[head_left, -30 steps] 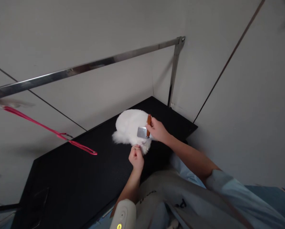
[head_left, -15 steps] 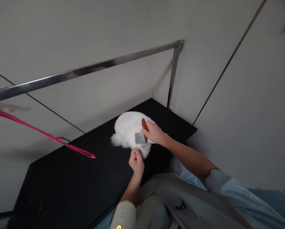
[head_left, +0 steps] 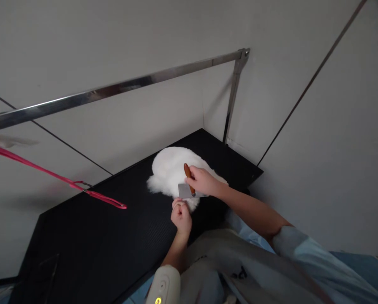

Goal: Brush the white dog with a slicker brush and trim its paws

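Note:
A white fluffy dog (head_left: 168, 166) lies on a black table (head_left: 112, 236); I cannot make out its head. My right hand (head_left: 204, 181) grips a slicker brush (head_left: 185, 191) by its brown wooden handle. The brush's flat grey head rests against the white fur on the near side, just above my other hand. Fingers closed, my left hand (head_left: 181, 216) holds the dog at a furry part sticking out toward me, which looks like a leg. What lies inside those fingers is mostly hidden.
A shiny metal bar (head_left: 119, 86) runs above the table, on a post (head_left: 231, 101) at the far right corner. From the left hangs a pink loop leash (head_left: 57, 175) over the table. Pale walls stand behind and to the right. A white device (head_left: 164, 285) is at my left forearm.
My right hand has drawn the brush slightly downward, toward my left hand, and its head now lies lower on the fur. The left hand stays nearly in place. The view has shifted a little.

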The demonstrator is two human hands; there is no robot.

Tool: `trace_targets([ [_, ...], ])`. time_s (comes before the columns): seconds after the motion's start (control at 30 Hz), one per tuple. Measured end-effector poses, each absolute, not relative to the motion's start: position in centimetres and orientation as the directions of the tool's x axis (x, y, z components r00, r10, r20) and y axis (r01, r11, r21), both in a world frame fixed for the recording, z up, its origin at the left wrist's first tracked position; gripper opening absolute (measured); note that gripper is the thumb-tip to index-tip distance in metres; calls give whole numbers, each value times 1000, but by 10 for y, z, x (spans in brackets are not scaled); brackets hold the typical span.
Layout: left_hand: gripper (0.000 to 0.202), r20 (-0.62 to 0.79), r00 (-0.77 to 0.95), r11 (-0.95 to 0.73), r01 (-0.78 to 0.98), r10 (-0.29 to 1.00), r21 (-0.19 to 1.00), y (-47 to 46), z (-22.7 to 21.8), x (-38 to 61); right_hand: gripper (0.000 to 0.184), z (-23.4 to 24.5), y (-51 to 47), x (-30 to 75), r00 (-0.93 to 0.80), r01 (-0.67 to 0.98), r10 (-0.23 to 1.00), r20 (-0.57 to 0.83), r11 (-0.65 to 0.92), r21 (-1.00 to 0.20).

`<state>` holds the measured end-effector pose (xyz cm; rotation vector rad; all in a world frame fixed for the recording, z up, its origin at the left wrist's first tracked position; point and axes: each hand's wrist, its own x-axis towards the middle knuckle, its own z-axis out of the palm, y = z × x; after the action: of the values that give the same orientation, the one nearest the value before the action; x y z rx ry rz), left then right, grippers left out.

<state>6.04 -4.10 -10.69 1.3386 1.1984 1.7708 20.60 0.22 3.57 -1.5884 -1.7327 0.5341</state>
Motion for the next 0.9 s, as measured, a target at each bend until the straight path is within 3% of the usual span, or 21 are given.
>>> trace_targets([
  [0.13, 34, 381, -331, -390, 42, 863, 920, -41, -109, 60, 8, 38, 0, 203, 161, 720, 936, 312, 105, -686],
  [0.27, 29, 267, -375, -300, -32, 888, 953, -41, -111, 63, 9, 41, -2, 200, -19, 754, 978, 208, 151, -639],
  [0.37, 27, 173, -404, -230, -95, 898, 969, -41, -112, 68, 8, 44, -4, 198, 71, 773, 964, 256, 109, -624],
  [0.5, 29, 136, -421, -219, -155, 897, 963, -42, -112, 74, 7, 48, -7, 194, -92, 796, 970, 226, 208, -568],
  [0.57, 29, 116, -428, -213, -185, 896, 959, -42, -110, 76, 6, 48, -8, 193, -22, 821, 966, 257, 164, -546],
  [0.63, 28, 90, -426, -197, -215, 900, 957, -42, -108, 77, 8, 47, -8, 194, 32, 826, 956, 293, 140, -547],
  [0.77, 30, 56, -415, -193, -296, 908, 935, -42, -102, 77, 9, 37, -2, 200, -71, 772, 971, 230, 200, -604],
  [0.9, 28, -66, -428, -125, -402, 901, 907, -38, -97, 73, 15, 18, 4, 211, 291, 619, 869, 401, 149, -771],
])
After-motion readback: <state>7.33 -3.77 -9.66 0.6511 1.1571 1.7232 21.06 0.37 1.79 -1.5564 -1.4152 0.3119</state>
